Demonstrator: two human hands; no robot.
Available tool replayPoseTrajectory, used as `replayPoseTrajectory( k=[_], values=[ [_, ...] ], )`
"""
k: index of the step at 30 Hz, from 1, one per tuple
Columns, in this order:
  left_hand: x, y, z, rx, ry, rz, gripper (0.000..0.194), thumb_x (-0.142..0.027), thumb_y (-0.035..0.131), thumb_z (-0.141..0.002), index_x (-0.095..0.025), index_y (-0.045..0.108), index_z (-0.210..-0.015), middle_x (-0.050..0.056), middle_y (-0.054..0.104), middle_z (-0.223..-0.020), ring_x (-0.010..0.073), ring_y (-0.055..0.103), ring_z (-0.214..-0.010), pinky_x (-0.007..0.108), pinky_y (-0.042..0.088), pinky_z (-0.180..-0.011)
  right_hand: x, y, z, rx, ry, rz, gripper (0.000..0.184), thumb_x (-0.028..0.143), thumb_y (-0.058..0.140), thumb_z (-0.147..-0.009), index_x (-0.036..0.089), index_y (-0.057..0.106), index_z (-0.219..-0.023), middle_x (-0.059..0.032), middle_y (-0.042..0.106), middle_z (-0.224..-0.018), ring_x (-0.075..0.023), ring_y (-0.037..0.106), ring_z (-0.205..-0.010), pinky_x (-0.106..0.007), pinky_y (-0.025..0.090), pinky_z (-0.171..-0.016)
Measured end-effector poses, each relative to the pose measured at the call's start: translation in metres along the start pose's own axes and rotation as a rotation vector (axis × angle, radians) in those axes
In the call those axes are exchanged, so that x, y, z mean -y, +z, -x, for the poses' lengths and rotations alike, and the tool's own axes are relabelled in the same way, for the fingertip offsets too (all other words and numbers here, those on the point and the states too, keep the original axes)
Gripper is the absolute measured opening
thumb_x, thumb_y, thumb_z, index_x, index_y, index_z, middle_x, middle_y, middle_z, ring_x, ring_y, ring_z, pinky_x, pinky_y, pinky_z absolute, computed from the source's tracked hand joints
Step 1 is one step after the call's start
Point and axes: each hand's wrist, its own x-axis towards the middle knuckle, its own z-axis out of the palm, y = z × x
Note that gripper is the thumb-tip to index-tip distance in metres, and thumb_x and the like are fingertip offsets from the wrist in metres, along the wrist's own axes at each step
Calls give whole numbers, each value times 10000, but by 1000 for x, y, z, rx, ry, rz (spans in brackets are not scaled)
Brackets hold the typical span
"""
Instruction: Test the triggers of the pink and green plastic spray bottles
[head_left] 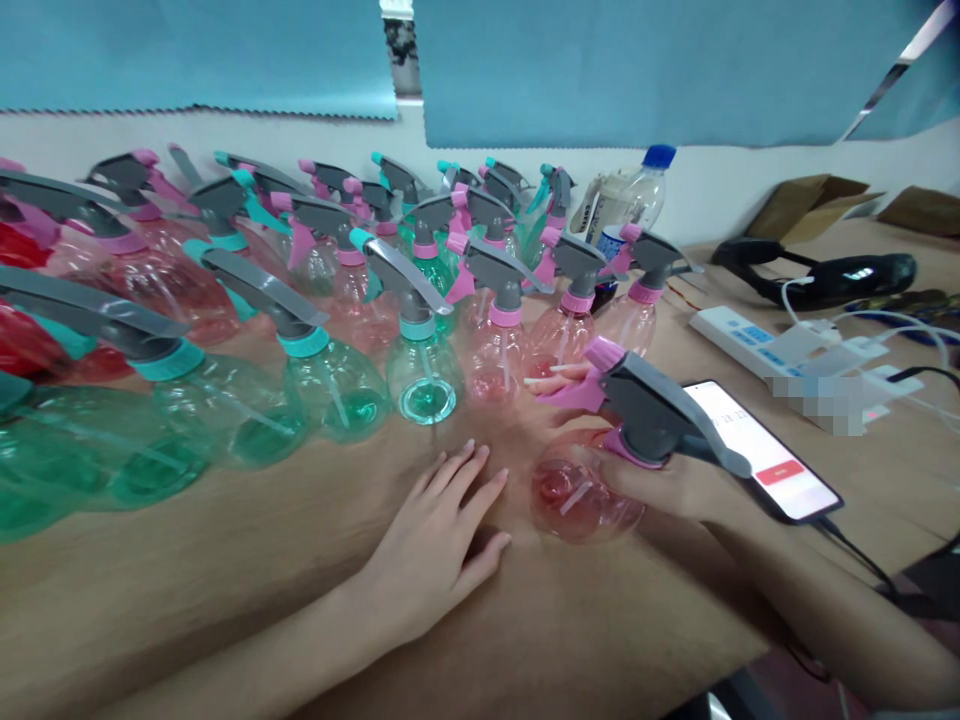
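A clear pink spray bottle (581,490) with a grey and pink trigger head is held in my right hand (652,485), the thumb at its neck and the fingers behind the trigger. The bottle leans a little. My left hand (450,520) rests flat on the table with its fingers spread, apart from every bottle. Just beyond my left fingertips is a green spray bottle (424,375) with a turquoise collar. Beside it stands another pink spray bottle (499,355), close behind the one I hold.
Several green and pink spray bottles (334,390) crowd the left and back of the table. A lit phone (787,470) lies to the right, by a white power strip (757,345) with cables. Behind are a blue-capped bottle (643,195), black headphones (847,275) and a cardboard box (802,210).
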Motion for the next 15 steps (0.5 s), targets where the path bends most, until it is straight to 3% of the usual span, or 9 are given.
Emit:
replayPoseTrajectory(
  k=[5, 15],
  values=[
    [0, 0, 1, 13, -7, 4, 483, -368, 501, -923, -146, 456, -1350, 152, 369, -1473, 294, 324, -1361, 502, 335, -1063, 6, 0, 1, -38, 28, 12, 72, 179, 565, -665, 247, 583, -675, -10, 670, -757, -159, 606, -575, -294, 524, -509],
    [0, -1, 0, 0, -6, 16, 472, -360, 507, -915, -148, 473, -1335, 152, 392, -1459, 301, 340, -1351, 507, 344, -1057, 3, 0, 7, -152, 20, 56, 83, 186, 573, -653, 269, 572, -648, 29, 566, -572, -142, 493, -448, -276, 408, -391]
  ],
)
